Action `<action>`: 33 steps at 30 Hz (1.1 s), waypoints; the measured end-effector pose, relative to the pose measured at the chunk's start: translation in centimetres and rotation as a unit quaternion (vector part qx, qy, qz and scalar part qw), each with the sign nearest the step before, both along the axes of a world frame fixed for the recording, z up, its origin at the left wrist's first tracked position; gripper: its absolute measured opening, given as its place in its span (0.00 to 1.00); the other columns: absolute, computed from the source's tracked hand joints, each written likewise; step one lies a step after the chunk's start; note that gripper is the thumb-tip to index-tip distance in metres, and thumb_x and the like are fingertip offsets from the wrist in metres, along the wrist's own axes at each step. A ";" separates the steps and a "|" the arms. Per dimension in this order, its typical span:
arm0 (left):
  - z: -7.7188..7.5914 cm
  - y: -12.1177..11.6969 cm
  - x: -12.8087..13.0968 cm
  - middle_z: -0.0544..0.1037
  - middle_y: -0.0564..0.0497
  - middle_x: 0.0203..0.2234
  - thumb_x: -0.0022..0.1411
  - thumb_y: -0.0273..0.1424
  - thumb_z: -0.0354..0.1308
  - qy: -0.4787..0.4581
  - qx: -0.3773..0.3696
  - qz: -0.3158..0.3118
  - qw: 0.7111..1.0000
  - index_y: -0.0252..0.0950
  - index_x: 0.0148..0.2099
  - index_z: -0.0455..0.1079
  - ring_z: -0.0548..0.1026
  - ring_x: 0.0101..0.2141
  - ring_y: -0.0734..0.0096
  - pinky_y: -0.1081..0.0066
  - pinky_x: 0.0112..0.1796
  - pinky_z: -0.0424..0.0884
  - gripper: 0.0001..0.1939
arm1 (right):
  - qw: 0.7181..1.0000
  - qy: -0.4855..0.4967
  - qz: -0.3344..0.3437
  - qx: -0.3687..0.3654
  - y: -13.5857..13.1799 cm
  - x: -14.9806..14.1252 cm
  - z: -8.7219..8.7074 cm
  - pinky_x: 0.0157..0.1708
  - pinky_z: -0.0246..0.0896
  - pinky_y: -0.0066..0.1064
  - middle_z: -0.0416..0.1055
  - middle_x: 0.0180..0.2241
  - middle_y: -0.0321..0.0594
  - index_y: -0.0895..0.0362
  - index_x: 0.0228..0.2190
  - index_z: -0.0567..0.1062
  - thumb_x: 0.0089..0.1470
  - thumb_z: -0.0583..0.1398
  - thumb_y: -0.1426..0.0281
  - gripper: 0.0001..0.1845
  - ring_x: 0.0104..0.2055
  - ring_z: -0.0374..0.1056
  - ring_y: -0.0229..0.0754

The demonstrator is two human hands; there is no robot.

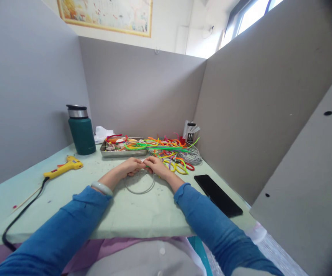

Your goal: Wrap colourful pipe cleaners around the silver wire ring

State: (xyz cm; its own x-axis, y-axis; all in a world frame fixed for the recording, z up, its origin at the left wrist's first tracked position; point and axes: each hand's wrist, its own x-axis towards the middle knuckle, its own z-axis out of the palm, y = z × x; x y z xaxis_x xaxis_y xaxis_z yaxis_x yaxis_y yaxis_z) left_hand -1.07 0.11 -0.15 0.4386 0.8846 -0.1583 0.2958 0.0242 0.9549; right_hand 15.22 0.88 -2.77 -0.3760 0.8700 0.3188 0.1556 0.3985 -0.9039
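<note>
Both hands meet over the middle of the table, in front of the metal tray. My left hand [133,166] is closed in a pinch on a thin grey wire hoop [139,193], which hangs down toward me in a loop. From the other side my right hand [155,165] pinches the hoop's top, its fingertips touching those of the left. A small bit of green shows between the fingertips; what it is I cannot make out. The ends of the hoop are hidden by the fingers.
A metal tray [125,154] of small craft pieces stands behind my hands. Beside it lie colourful pipe cleaners [171,147] and coiled grey wire [193,156]. At left are a yellow glue gun [65,167] and a green bottle [81,134]; at right, a black phone [218,194]. Grey partitions surround the table.
</note>
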 end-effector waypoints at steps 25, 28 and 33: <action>0.1 -0.1 -0.1 0.48 0.62 0.12 0.42 0.44 0.62 0.003 -0.004 0.001 1.000 0.36 0.29 0.62 0.45 0.12 0.85 0.75 0.16 0.36 0.19 | 1.000 -0.001 -0.001 0.003 0.1 0.0 -0.1 0.15 0.49 0.22 0.62 0.18 0.30 0.58 0.28 0.67 0.50 0.55 0.61 0.12 0.16 0.55 0.29; 0.0 -0.1 -0.1 0.49 0.62 0.12 0.41 0.44 0.63 -0.002 -0.002 0.003 1.000 0.36 0.28 0.61 0.45 0.12 0.85 0.75 0.16 0.36 0.19 | 1.000 -0.003 -0.005 -0.002 0.1 0.0 -0.2 0.15 0.49 0.21 0.62 0.18 0.31 0.58 0.28 0.67 0.50 0.55 0.61 0.12 0.16 0.55 0.29; 0.0 0.0 -0.1 0.50 0.62 0.13 0.41 0.44 0.63 -0.005 0.006 -0.002 1.000 0.36 0.26 0.60 0.45 0.13 0.85 0.75 0.16 0.37 0.20 | 1.000 -0.004 0.000 -0.001 0.1 0.1 -0.1 0.15 0.50 0.21 0.62 0.18 0.30 0.58 0.28 0.67 0.50 0.55 0.61 0.12 0.16 0.55 0.29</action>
